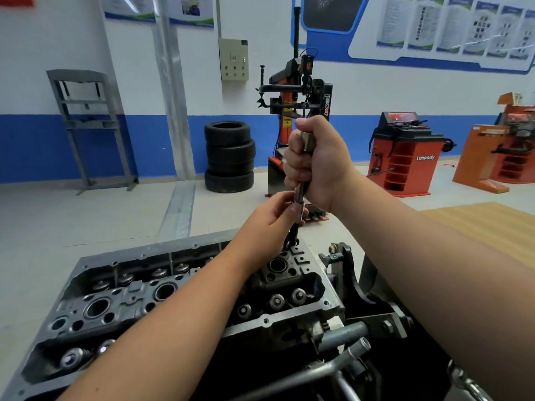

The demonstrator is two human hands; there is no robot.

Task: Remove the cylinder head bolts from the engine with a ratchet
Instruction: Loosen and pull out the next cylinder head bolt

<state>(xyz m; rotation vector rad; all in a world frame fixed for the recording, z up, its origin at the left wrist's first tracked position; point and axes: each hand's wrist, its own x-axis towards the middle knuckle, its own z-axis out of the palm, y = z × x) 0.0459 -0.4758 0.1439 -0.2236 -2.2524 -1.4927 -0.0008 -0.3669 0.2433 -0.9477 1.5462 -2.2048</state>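
Head cam is the only view here, so that's what we've got. Right hand [314, 163] is fisted tight round the upper part of the ratchet [301, 189], which stands nearly upright over the far right end of the cylinder head [185, 296]. Left hand [273, 215] reaches across the engine and pinches the lower part of the tool, thumb and fingertips on the silvery section just above where the dark shaft [293, 234] drops toward a bolt hole [293, 245] in the head. Can't really tell whether that dark bit is a socket extension or a bolt coming up with the tool, since the fingers hide the joint.

My read: one bolt at the far corner is being worked, and it's either being spun out by hand or lifted clear. Next move probably calls for keeping the tool dead straight over the hole so nothing binds, then pulling the bolt free and setting it aside before moving on to the next hole.

Background is a workshop: stack of tyres [230, 156], a tyre changer [295, 111] and an orange wheel balancer [405, 154] by the wall.
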